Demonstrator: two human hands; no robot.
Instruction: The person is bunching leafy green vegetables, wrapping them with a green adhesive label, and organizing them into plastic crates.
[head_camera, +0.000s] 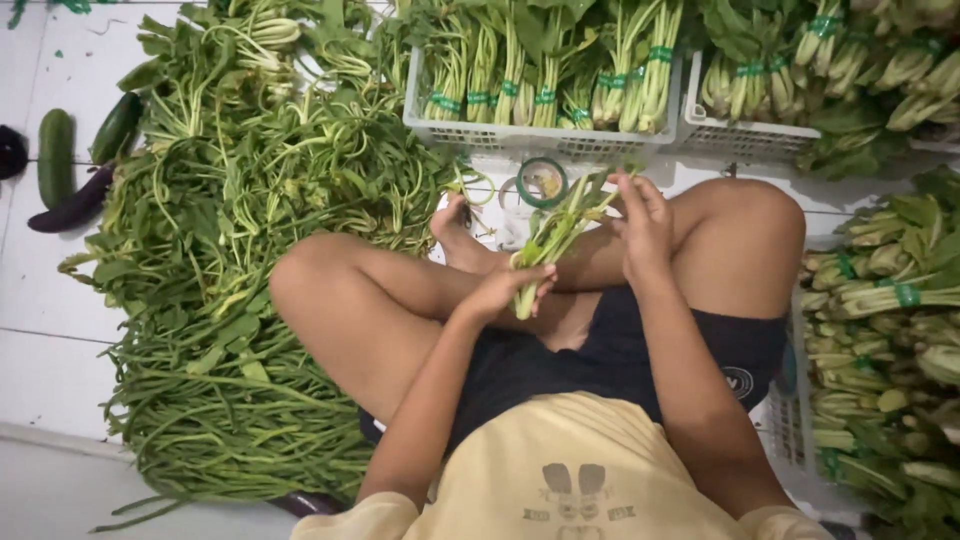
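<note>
While the person is sitting cross-legged on the white floor (40, 370), the left hand (505, 290) is closing around the stem end of a small bunch of greens (560, 232), and the right hand (642, 222) is pinching its upper stalks. The bunch is lying just short of the white crate (540, 140), with a green tape roll (541, 182) between them. Left of the crate, loose greens (240, 260) are lying heaped.

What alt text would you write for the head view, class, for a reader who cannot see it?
A seated person's left hand and right hand hold a small bunch of leafy greens. Loose greens lie on the left; banded bundles fill white crates ahead.
</note>
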